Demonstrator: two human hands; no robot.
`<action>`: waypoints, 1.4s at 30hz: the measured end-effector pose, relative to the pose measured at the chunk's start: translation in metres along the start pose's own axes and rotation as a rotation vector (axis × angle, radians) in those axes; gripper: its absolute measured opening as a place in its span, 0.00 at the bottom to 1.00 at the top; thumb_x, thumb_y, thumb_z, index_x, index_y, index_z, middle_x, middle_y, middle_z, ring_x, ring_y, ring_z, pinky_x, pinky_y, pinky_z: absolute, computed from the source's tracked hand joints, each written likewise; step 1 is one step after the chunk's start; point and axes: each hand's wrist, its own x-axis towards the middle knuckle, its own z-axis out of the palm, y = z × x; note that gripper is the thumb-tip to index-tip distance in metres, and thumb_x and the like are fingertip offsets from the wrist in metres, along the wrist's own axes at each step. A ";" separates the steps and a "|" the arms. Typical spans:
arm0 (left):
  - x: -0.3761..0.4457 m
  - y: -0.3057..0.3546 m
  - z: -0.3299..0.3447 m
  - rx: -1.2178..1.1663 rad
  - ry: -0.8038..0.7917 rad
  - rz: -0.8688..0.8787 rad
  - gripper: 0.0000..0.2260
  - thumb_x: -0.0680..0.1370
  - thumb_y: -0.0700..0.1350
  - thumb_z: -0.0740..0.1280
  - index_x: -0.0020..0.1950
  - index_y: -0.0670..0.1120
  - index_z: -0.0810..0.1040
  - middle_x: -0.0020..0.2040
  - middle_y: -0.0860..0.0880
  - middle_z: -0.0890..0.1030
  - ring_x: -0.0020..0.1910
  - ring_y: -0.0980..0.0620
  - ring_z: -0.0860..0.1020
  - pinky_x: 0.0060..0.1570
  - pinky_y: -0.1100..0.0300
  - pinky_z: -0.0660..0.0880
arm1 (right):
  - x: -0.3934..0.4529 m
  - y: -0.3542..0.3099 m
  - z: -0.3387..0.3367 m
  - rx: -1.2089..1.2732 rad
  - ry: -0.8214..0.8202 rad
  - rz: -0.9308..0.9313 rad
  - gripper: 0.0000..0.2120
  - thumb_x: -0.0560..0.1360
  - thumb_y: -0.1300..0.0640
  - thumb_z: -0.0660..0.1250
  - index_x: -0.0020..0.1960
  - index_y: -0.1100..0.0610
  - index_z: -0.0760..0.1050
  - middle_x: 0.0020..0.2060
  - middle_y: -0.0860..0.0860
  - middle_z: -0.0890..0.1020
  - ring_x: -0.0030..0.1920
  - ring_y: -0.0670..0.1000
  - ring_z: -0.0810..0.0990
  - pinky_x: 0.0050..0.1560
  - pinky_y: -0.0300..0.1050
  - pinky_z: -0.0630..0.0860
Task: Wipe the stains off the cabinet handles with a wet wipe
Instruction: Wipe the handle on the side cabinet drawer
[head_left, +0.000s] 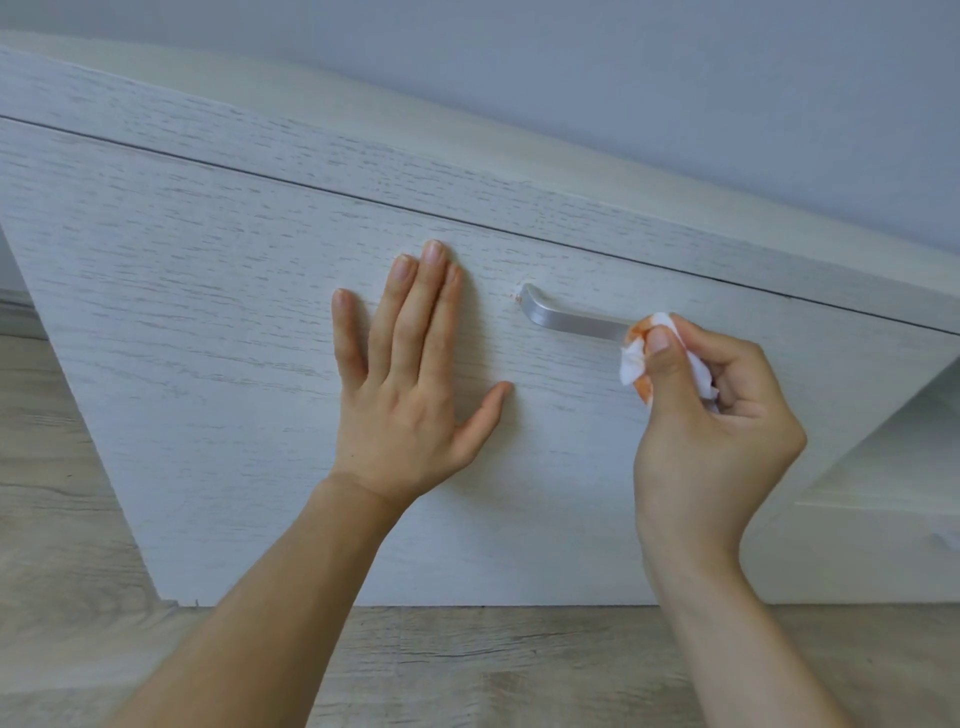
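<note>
Pale wood drawer front: left hand flat, fingers straight. Right hand pinches stained wipe on handle. Risk: smearing orange back; speck at handle's left end missed.

From where I'm standing, the person is showing only two arms, both bare up to the picture's edge. The left forearm is coming in from 7 o'clock, long and slim, narrowing at the wrist. The left hand is showing its back, with slender fingers, faint knuckle ridges and short, plainly trimmed nails catching a dull shine. The right forearm is entering from 5 o'clock, equally uncovered. The right hand is presenting one broad, short-cut thumbnail towards 11 o'clock.
</note>
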 end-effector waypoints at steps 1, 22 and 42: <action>0.001 0.001 -0.001 -0.001 -0.003 0.001 0.36 0.75 0.58 0.64 0.75 0.40 0.56 0.74 0.42 0.56 0.77 0.52 0.45 0.72 0.44 0.41 | 0.002 0.000 -0.002 0.014 0.019 0.019 0.06 0.74 0.65 0.69 0.43 0.55 0.79 0.37 0.49 0.84 0.41 0.48 0.83 0.42 0.39 0.78; 0.003 0.010 -0.002 0.020 -0.069 0.038 0.28 0.76 0.56 0.64 0.75 0.50 0.63 0.73 0.35 0.51 0.72 0.37 0.49 0.70 0.44 0.36 | 0.023 -0.002 -0.002 0.117 0.056 0.330 0.05 0.75 0.60 0.69 0.44 0.57 0.84 0.27 0.45 0.78 0.29 0.44 0.73 0.30 0.31 0.70; 0.004 0.024 -0.051 -0.069 -0.338 -0.055 0.25 0.76 0.52 0.64 0.73 0.49 0.67 0.74 0.35 0.59 0.73 0.40 0.54 0.68 0.38 0.46 | 0.009 -0.054 0.020 -0.041 -0.213 0.303 0.04 0.72 0.58 0.72 0.47 0.53 0.82 0.38 0.45 0.83 0.38 0.44 0.80 0.46 0.43 0.79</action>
